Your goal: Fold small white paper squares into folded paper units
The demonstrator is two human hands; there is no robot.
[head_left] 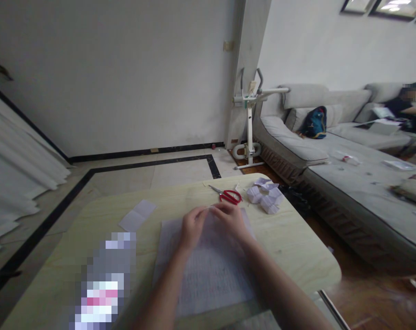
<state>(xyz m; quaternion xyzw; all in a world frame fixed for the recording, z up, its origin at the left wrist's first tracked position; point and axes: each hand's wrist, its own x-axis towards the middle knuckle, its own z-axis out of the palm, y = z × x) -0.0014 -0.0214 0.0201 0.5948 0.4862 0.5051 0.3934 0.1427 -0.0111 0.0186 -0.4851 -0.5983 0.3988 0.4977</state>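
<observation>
Far left: white curtain (15, 178), hanging in folds to the floor. Background: pale wall (125, 78) bearing a small switch plate (228, 45); below, light tiled floor (180, 172) inlaid with a dark border stripe (152, 163). Right of centre: white exercise machine (249, 128), upright beside the sofa (297, 149), grey and cushioned. On the latter: dark blue backpack (316, 123) and, farther right, seated person (398, 107) in dark clothing. Upper right: dark-framed pictures (398, 8), cropped.
</observation>
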